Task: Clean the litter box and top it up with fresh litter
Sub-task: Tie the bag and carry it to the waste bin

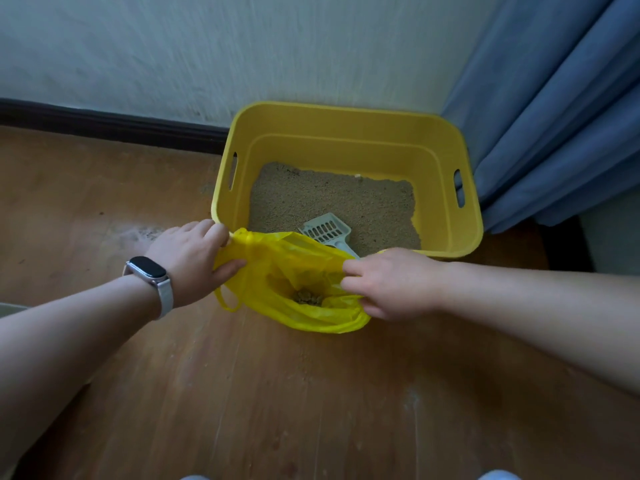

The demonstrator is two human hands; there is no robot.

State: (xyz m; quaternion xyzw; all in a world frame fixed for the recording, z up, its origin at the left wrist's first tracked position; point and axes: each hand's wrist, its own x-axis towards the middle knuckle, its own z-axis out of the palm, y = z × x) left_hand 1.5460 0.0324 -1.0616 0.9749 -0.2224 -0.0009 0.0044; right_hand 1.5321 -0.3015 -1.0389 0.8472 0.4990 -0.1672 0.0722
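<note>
I see my left hand [194, 258] and right hand [391, 285] each pinching the bag [294, 271], mouth open; scoop [325, 230] lies in the box [346, 133].

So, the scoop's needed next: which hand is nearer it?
Right. The right hand pinches the yellow bag just beside the scoop handle; the left hand grips the bag's opposite edge, farther left.

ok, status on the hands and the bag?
Left hand and right hand both pinch the yellow plastic bag, mouth open. Clumps inside it. Litter scoop lies in the yellow litter box. Nothing in the way.
</note>
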